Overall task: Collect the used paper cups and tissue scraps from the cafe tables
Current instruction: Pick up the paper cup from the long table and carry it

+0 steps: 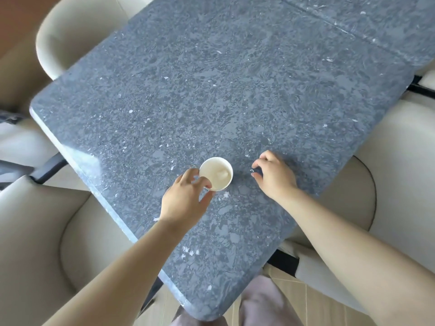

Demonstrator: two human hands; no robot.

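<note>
One paper cup point(217, 173) is observed upright on the grey speckled stone table point(211, 90), near the edge closest to the person. The cup is white and uncovered. Inside it, a pale crumpled lump point(223, 174) is seen resting against the bottom; it appears to be tissue, though this cannot be confirmed. No liquid can be made out.

The cup is held at its left side by the left hand point(186, 200). The fingers are curled round the rim and wall, with the thumb placed against the nearer side of the cup. The cup's base appears to be on the table surface.

The right hand point(275, 175) is positioned just to the right of the cup, apart from it, low over the table. Its fingers are bent inward, with thumb and forefinger drawn close together. Whether anything is pinched between them cannot be told.

Small white flecks are noted across the tabletop; scraps cannot be distinguished from the stone pattern. Cream upholstered chairs point(35, 231) are recorded around the table.
</note>
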